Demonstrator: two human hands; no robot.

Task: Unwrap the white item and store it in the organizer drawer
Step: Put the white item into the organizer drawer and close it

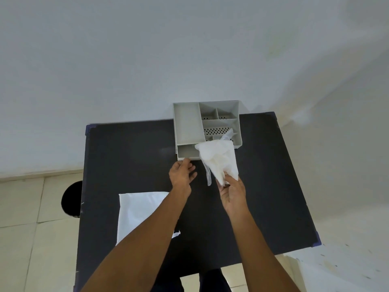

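A grey organizer [187,123] with several compartments stands at the far edge of the black table [136,157]. Its drawer [186,153] is pulled out toward me at the front. My right hand [232,191] grips the lower tip of the white item [217,158], a crumpled white bundle held up over the drawer's right part and the organizer's front corner. A thin clear strip dangles from the bundle. My left hand [182,174] is at the drawer's front edge, fingers touching or nearly touching it, holding nothing.
A flat white wrapper sheet [139,211] lies on the table's near left, partly under my left forearm. A black round object [72,199] sits on the floor left of the table. A white wall rises right behind the organizer.
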